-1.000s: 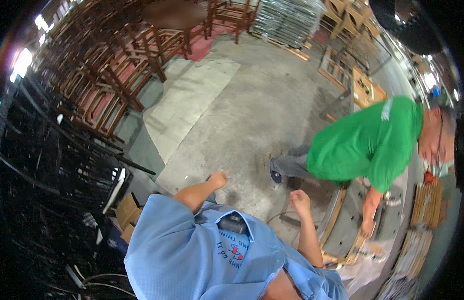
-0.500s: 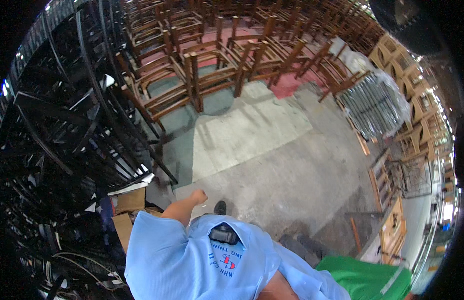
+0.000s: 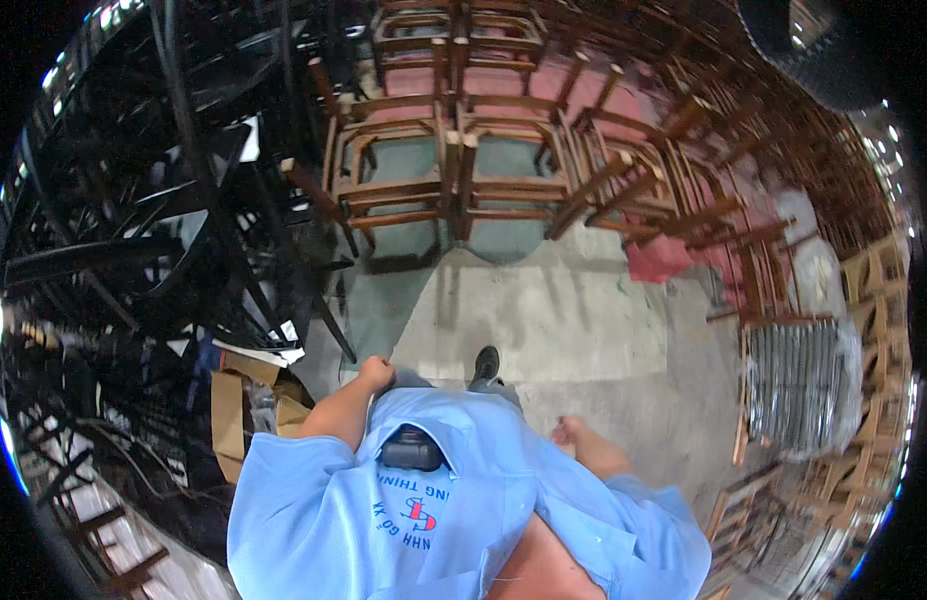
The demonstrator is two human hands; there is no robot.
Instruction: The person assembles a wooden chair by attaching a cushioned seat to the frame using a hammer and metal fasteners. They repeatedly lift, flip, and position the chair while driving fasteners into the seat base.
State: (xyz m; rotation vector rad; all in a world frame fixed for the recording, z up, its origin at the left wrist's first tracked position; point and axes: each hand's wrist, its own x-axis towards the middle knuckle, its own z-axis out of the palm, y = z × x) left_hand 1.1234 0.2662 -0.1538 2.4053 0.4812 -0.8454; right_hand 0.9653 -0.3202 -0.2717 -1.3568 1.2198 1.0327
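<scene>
Apparently, the left hand (image 3: 380,373) curls near the open brown cardboard box (image 3: 229,418), its contents unclear; the right hand (image 3: 567,431) blurs over grey concrete floor (image 3: 673,425). Whether either grips anything, I cannot tell. Tangled black frames (image 3: 93,259) merge into shadow.

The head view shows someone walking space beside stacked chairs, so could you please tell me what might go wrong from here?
The left hand is near a thin black leg jutting from the dark furniture, so it could get knocked or snagged.

The shoe is at the pale mat; its edge might catch a toe.

Further forward, the brown chairs stand close together, so their legs could bump a shin.
</scene>
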